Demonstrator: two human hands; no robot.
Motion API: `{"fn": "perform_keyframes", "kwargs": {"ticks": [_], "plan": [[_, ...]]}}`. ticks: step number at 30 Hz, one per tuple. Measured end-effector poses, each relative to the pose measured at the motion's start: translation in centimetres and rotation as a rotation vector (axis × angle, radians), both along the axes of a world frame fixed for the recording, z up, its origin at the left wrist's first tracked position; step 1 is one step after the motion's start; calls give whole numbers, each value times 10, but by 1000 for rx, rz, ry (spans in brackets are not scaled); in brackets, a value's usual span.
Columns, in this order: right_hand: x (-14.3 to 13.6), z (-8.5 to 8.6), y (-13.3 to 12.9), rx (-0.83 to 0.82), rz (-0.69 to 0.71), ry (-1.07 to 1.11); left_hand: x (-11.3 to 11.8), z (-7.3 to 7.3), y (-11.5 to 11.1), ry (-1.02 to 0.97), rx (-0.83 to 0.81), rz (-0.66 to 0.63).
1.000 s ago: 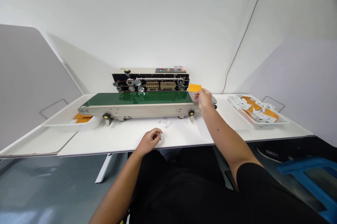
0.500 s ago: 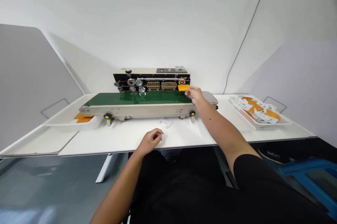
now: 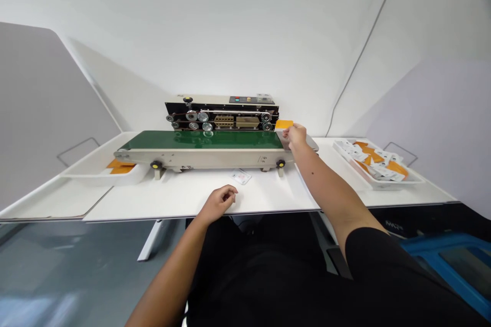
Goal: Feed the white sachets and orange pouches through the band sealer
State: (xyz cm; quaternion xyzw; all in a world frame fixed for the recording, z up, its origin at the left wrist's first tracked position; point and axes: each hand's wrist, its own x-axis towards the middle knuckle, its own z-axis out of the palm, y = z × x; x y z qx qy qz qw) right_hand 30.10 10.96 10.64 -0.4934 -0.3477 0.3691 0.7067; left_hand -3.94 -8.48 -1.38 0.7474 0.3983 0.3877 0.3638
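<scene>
My right hand (image 3: pixel 297 135) pinches a small orange packet (image 3: pixel 284 124) by its near right part. The packet is at the right end of the band sealer (image 3: pixel 222 114), just right of its rollers and above the metal end of the green conveyor belt (image 3: pixel 230 140). My fingers cover part of the packet. My left hand (image 3: pixel 219 203) rests by the table's front edge with its fingers curled in and nothing visible in them. Beyond it, a small white printed packet (image 3: pixel 241 176) lies on the table in front of the conveyor.
On the right a white tray (image 3: pixel 383 184) holds several orange and white packets. At the left end of the conveyor, a white bin (image 3: pixel 92 180) has orange packets in it. A blue stool (image 3: pixel 441 245) stands below at the right. Grey panels flank the white table (image 3: pixel 153 201).
My right hand has moved right with the orange packet, away from the sealer's rollers. My left hand has stayed nearly in place. The view has shifted slightly.
</scene>
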Motion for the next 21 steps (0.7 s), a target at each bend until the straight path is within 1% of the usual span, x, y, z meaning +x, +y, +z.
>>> {"fn": "perform_keyframes", "kwargs": {"ticks": [5, 8, 12, 17, 19, 21], "plan": [[-22, 7, 5, -109, 84, 17, 0, 1, 0, 12, 6, -3], [-30, 9, 4, -130, 149, 0, -1, 1, -1, 27, 3, 2], [-38, 9, 3, -124, 173, -44, 0, 3, -1, 30, 4, 13], [-44, 8, 2, -74, 136, -79, 0, 3, -1, 31, 5, 0], [-39, 7, 1, -49, 78, -75, 0, 2, -1, 26, 9, 3], [-29, 7, -1, -17, -18, -66, 0, 1, -1, 18, 10, 7]]}}
